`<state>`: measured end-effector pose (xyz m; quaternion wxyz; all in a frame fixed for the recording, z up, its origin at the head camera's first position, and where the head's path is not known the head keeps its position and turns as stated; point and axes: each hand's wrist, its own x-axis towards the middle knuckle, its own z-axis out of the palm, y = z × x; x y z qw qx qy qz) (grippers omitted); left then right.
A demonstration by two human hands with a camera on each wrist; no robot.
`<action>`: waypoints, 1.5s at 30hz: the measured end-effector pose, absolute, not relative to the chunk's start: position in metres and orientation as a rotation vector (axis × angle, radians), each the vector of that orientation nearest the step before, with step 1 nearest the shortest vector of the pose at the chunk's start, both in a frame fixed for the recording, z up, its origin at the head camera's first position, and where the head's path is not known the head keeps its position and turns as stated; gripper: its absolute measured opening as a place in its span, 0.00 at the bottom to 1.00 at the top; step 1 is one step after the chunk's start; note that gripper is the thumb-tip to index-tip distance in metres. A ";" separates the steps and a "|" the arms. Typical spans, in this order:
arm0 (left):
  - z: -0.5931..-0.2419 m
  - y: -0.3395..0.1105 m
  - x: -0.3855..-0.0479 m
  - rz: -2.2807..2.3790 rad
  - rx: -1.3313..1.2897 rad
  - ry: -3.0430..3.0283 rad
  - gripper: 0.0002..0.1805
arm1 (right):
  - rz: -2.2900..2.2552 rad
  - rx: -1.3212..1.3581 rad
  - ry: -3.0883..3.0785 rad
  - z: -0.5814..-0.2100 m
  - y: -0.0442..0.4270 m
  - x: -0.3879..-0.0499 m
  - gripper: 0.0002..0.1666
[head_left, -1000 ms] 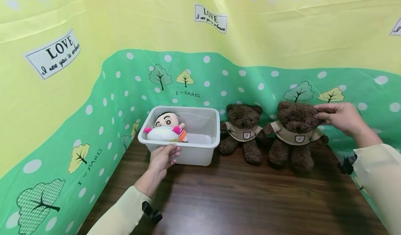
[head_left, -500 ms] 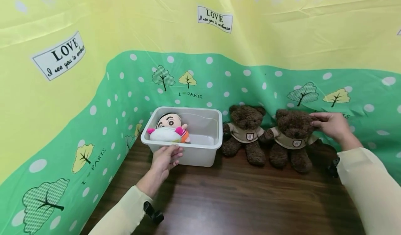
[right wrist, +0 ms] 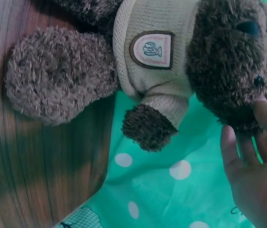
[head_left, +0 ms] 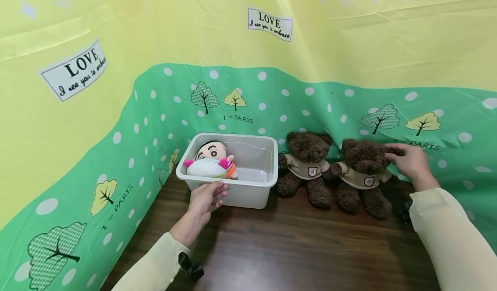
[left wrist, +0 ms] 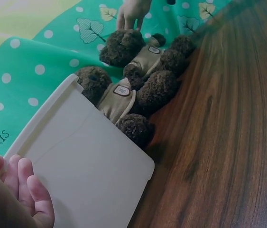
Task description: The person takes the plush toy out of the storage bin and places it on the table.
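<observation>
The left hand (head_left: 204, 199) pinches the front rim of a light grey bin (head_left: 248, 194), thumb on top and fingers below the edge. Inside the bin lie a doll with thick eyebrows (head_left: 212, 151) and a white rounded plush with pink ends (head_left: 206, 168). At the right, the right hand (head_left: 412, 162) holds the side of the head of a brown teddy bear (head_left: 365, 158), which sits upright against the cloth. In the right wrist view the thumb and fingers (right wrist: 266, 111) are at the bear's ear, the ear partly hidden.
A second brown bear (head_left: 308, 151) in a beige shirt sits between the bin and the held bear, touching its arm. Patterned green and yellow cloth (head_left: 318, 110) stands behind and at the left. The dark wooden table (head_left: 295, 248) stretches in front.
The right hand and the right bear have moved down and left, and that bear now sits closer to the other bear. The left hand keeps its grip on the bin rim.
</observation>
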<state>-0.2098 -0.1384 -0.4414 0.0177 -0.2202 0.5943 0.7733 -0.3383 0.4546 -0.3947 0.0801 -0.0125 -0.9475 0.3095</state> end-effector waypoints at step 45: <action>-0.445 -0.140 -0.211 2.454 -0.663 1.789 0.11 | 1.042 0.518 -2.818 -0.289 0.279 -0.357 0.37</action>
